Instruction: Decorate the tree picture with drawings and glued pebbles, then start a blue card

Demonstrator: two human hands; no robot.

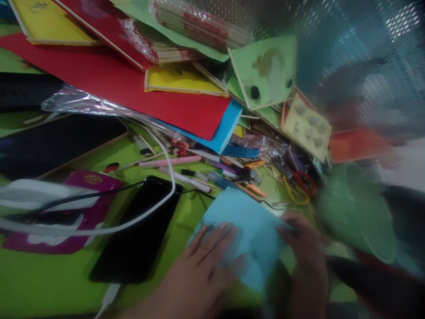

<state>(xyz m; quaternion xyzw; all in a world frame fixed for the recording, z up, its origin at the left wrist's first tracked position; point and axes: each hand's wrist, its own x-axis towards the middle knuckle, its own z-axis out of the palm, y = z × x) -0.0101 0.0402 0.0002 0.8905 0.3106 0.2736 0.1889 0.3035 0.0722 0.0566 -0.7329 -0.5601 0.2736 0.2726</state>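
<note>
A light blue square of paper [247, 217] lies at the front of the green table. My left hand [212, 257] rests flat on its left part, fingers stretched out. At the paper's right edge, my right hand [300, 237] has its fingers closed on the border near the right corner; blur hides the fingertips in part. Just beyond the paper are scattered pens and markers, among them a pink pen [171, 161] and an orange marker cap [255, 189]. To the left of my left hand lies a black phone [136, 235] with a white cable plugged in.
A red sheet [133, 95] over a blue sheet [230, 126] crosses the back. Stick-framed cards, such as a green card [265, 84], are piled behind. Scissors [303, 182], a blurred green bowl [357, 212], a purple packet [96, 186] and a looping white cable [156, 206] surround the work spot.
</note>
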